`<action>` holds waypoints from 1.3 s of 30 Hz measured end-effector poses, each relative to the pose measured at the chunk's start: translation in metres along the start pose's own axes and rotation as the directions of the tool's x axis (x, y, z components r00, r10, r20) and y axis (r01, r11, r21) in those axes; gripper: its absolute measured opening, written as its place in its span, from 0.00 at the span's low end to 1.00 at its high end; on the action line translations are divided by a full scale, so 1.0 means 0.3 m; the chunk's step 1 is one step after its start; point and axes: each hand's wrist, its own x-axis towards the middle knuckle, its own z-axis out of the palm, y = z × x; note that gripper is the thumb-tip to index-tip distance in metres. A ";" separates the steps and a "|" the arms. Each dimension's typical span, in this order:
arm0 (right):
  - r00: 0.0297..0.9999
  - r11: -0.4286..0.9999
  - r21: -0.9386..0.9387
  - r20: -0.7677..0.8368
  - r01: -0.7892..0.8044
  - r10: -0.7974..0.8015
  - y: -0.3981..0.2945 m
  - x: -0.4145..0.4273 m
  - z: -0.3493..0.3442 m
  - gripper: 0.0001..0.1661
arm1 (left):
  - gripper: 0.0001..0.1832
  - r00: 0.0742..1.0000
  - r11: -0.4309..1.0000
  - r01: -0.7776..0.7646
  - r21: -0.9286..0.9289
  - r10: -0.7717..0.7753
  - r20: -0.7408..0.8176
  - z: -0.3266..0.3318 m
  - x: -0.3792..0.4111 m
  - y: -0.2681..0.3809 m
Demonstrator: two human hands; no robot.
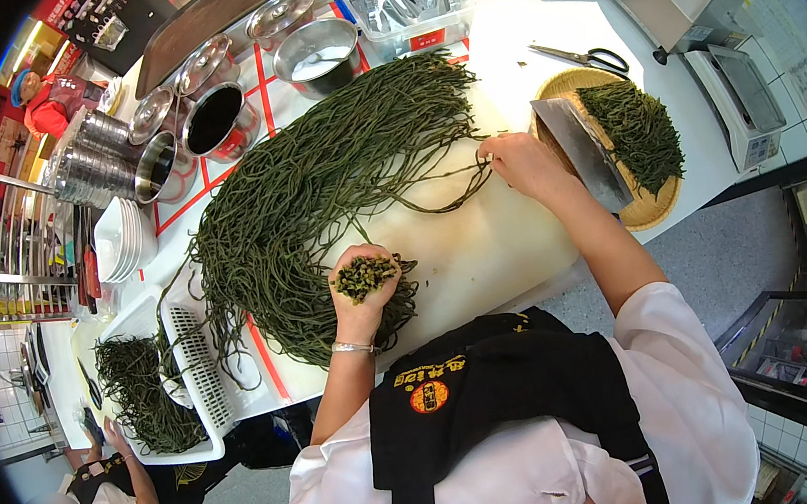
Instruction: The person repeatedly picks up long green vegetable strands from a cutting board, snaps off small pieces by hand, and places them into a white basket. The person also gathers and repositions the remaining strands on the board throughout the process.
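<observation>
A long pile of thin green bean-like vegetable strands (274, 185) curves over the pale cutting board (493, 241). My left hand (365, 287) is closed around a thick bundle of them, its cut ends facing up, at the near end of the pile. Over the board's right part, my right hand (519, 162) pinches the ends of a few loose strands between thumb and fingers. Just right of that hand, a cleaver (582, 151) lies across a round woven basket (651, 210) that holds short cut strands (634, 129).
Scissors (584, 57) lie beyond the basket, near a scale (740, 105). Steel pots, one with dark liquid (214, 116) and one with white contents (316, 59), stand behind the pile. A white perforated basket (194, 361) is at left, where a co-worker (113, 499) stands.
</observation>
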 end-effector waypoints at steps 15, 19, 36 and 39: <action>0.999 0.996 0.068 -0.028 0.049 -0.047 0.054 0.101 0.045 0.07 | 0.15 0.999 0.999 0.037 -0.011 -0.037 -0.013 0.008 -0.009 -0.024; 0.999 0.996 -0.087 0.031 0.033 -0.030 0.061 0.103 0.056 0.08 | 0.15 0.999 0.999 0.037 -0.003 -0.037 -0.013 0.012 -0.009 -0.014; 0.936 0.941 -0.062 0.145 0.333 -0.322 -0.281 -0.073 -0.059 0.06 | 0.16 0.996 0.999 -0.011 -0.048 0.016 0.093 0.024 0.020 0.031; 0.912 0.914 0.025 0.058 0.405 -0.406 -0.404 -0.101 0.016 0.03 | 0.17 0.991 0.998 0.035 -0.044 -0.028 0.134 0.015 0.019 0.005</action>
